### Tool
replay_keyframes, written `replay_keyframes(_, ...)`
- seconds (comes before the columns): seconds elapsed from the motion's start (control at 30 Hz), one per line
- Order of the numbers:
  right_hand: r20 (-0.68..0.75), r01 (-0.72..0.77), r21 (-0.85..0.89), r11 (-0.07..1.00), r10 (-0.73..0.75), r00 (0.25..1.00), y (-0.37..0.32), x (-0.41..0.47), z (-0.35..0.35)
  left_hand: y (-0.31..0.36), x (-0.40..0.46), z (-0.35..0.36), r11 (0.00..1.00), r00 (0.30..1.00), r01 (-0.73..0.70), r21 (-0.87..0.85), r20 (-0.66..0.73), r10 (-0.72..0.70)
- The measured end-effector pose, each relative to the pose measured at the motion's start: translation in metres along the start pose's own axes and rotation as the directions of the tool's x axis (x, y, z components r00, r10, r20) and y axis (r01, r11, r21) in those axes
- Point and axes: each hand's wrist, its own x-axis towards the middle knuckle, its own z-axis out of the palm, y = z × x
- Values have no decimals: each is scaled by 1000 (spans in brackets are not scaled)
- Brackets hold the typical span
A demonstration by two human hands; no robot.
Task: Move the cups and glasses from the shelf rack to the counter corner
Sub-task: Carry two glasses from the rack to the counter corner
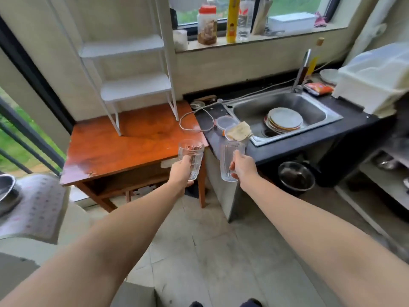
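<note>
Fingers of our left hand [182,171] curled round a patterned glass [191,158]; our right hand [242,168] gripped a plain glass [231,161]. Both glasses upright, in the air between the wooden table [124,151] and dark counter [287,147]. White shelf rack [130,85] stood on the table.

Clear ribbed glasses [190,158], glossy wooden table [124,149], seemingly steel sink [285,103].

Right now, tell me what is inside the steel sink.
Inside the stainless steel sink lies a stack of round plates, the top one pale grey. The plates beneath show only their rims, and the stack covers part of the sink floor.
</note>
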Motion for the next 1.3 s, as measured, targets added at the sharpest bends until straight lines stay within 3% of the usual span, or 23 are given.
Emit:
replay_keyframes(0.27,-213,-106,31,994,110,971,74,-17,-136,-60,-45,125,985,973,14,170,226,-52)
replay_keyframes(0.43,-366,-161,85,983,181,913,118,-35,-255,-96,-98,226,967,928,40,251,349,-129)
replay_keyframes(0.67,-525,-243,147,959,283,802,175,-67,-427,-136,-180,373,938,826,-28,346,536,-173)
replay_keyframes(0.87,-655,-232,276,933,360,664,211,-93,-543,-154,-257,484,912,716,-44,407,649,-255)
replay_keyframes(1.1,-734,-171,424,889,448,511,227,-89,-641,-161,-308,597,860,550,-194,472,778,-303)
replay_keyframes(1.3,-769,-106,485,868,481,421,220,-60,-722,-152,-324,705,818,389,-328,473,856,-340)
